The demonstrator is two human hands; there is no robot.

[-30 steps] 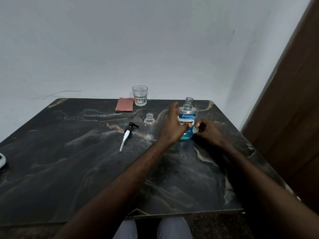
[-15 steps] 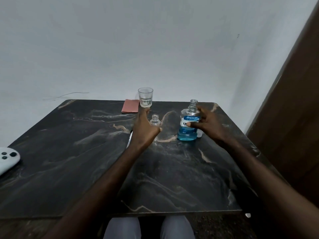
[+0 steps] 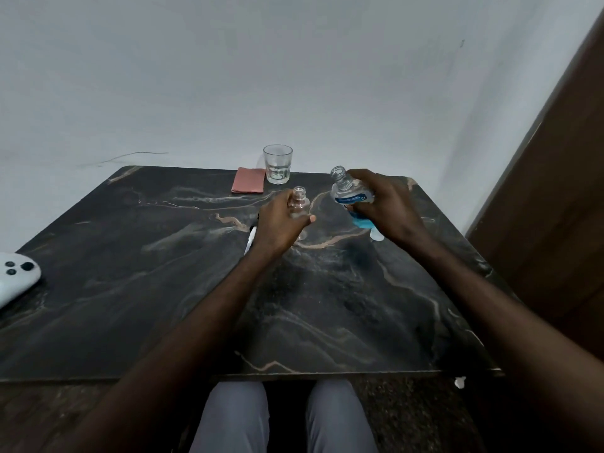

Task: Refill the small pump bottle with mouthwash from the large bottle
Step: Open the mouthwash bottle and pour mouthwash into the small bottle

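The small clear bottle (image 3: 299, 201) stands uncapped on the dark marble table (image 3: 163, 289), and my left hand (image 3: 281, 223) is wrapped around its body. My right hand (image 3: 385, 207) holds the large mouthwash bottle (image 3: 349, 194) lifted off the table and tilted left, its open neck pointing toward the small bottle. Blue liquid sits in its lower part. The pump head with its white tube (image 3: 251, 240) lies on the table, mostly hidden behind my left wrist. The large bottle's white cap (image 3: 376, 236) peeks out below my right hand.
A drinking glass (image 3: 277, 164) and a folded pink cloth (image 3: 248, 184) sit at the table's far edge. A white game controller (image 3: 14, 277) lies at the left edge. A brown wooden door (image 3: 555, 207) stands to the right.
My right hand has lifted the large bottle off the table and tipped it leftward. My left hand has closed around the small bottle.
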